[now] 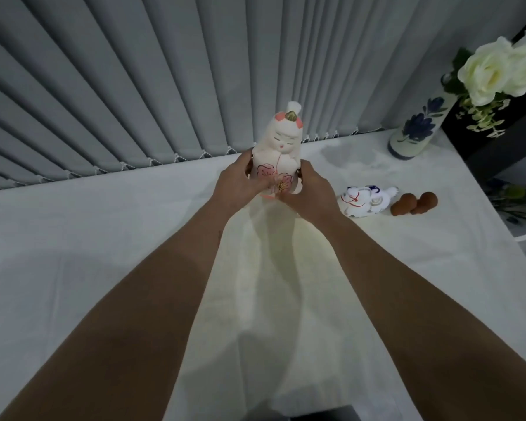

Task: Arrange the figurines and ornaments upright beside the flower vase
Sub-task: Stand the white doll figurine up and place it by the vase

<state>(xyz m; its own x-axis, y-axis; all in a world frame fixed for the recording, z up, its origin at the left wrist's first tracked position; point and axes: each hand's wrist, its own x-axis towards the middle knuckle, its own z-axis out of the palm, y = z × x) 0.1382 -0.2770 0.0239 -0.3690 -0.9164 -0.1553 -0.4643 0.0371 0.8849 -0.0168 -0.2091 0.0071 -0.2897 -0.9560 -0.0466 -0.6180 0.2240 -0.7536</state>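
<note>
- The left hand (240,180) and the right hand (312,196) are both closed around the lower body of a white doll figurine (278,147), one on each side; the figurine is upright, head toward the blinds.
- Whether the figurine's base touches the white tablecloth (73,238) or sits just above it cannot be told — the fingers cover the base.
- The flower vase (419,129) stands at the far right of the table, near the back edge, well apart from the held figurine. It leans in this wide-angle view; true tilt cannot be confirmed.
- White flowers (498,68) sit above the vase and reach the right frame edge, where they are cut off.
- A white animal figurine (363,200) lies on its side on the cloth, near the right hand and not touching it.
- A brown ornament (413,203) lies just beside the animal figurine, on its right — whether the two touch cannot be told.
- Open cloth runs between the held figurine and the vase, and across the whole left half of the table.
- Grey vertical blinds (134,86) close off the back edge of the table.
- A dark panel (483,147) bounds the table on the right, directly behind the vase.
- A dark object (331,413) is cut off at the bottom edge; its identity cannot be made out.
</note>
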